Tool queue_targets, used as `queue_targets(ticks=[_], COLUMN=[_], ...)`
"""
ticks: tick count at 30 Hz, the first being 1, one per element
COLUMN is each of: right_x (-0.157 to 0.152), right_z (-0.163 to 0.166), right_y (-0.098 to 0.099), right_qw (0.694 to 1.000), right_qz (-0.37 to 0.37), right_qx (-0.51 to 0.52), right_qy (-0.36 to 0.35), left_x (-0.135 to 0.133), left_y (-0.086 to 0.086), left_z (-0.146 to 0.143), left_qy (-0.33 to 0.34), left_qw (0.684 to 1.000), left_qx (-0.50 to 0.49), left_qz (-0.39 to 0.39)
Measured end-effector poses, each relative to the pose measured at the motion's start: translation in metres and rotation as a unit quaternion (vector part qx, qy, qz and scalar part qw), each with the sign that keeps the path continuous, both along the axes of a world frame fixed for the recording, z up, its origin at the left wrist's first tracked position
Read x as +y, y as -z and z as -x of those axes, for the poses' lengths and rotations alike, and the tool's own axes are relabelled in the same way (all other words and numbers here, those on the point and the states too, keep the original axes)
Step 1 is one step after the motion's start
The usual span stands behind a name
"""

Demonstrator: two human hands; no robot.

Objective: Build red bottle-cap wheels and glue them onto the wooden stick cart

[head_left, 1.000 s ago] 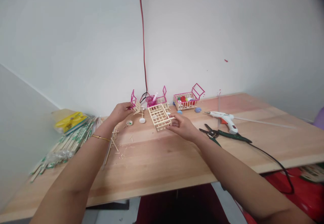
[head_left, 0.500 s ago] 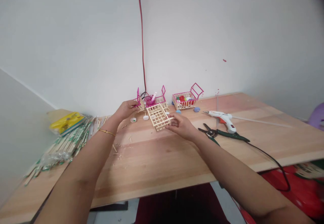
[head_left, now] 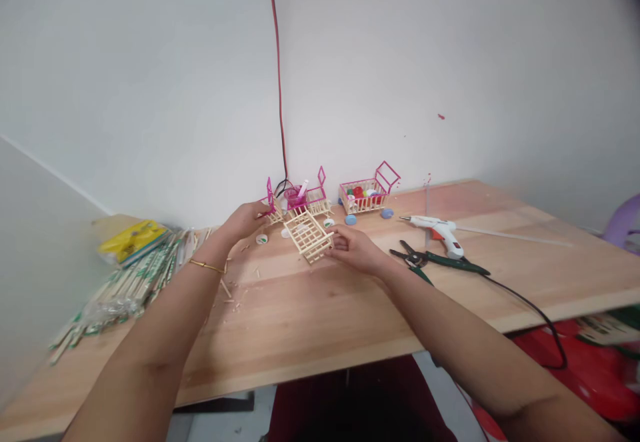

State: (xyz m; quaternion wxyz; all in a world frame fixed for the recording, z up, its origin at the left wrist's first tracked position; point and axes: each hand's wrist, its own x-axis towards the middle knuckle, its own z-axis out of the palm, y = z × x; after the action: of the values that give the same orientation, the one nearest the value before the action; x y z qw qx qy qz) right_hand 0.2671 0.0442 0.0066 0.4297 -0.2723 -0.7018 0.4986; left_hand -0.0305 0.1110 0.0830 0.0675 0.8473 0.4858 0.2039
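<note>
My right hand (head_left: 353,247) pinches the near corner of a small grid frame of pale wooden sticks (head_left: 308,235), tilted just above the wooden table (head_left: 320,309). My left hand (head_left: 243,221) is closed on a small stick piece with a pink frame (head_left: 271,203), held close to a pink and wood stick cart (head_left: 311,199) by the wall. A gold bangle sits on my left wrist.
A second stick cart with coloured bottle caps (head_left: 369,193) stands by the wall. A white glue gun (head_left: 440,231) with a black cord and green pliers (head_left: 440,262) lie to the right. Packs of chopsticks (head_left: 130,279) and a yellow packet (head_left: 131,240) lie left. A red cable (head_left: 277,75) hangs down the wall.
My left hand has carried the pink-framed piece rightward toward the cart at the wall. My right hand has lowered the grid frame slightly toward the table.
</note>
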Motion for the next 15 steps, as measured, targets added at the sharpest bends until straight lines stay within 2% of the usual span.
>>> queue_targets(ticks=[5, 15], right_x=[-0.0001, -0.0002], right_z=[-0.0001, -0.0020], right_y=[-0.0006, -0.0030], right_qw=[1.000, 1.000], right_qz=[0.010, -0.006], right_qx=[-0.005, -0.012], right_qy=[0.001, 0.016], left_x=[0.0010, 0.0023], left_y=[-0.0017, -0.0032], left_z=[0.0018, 0.0049], left_qy=[0.007, -0.021], left_qw=[1.000, 0.996], left_qx=[-0.017, -0.078], left_qz=[0.023, 0.048])
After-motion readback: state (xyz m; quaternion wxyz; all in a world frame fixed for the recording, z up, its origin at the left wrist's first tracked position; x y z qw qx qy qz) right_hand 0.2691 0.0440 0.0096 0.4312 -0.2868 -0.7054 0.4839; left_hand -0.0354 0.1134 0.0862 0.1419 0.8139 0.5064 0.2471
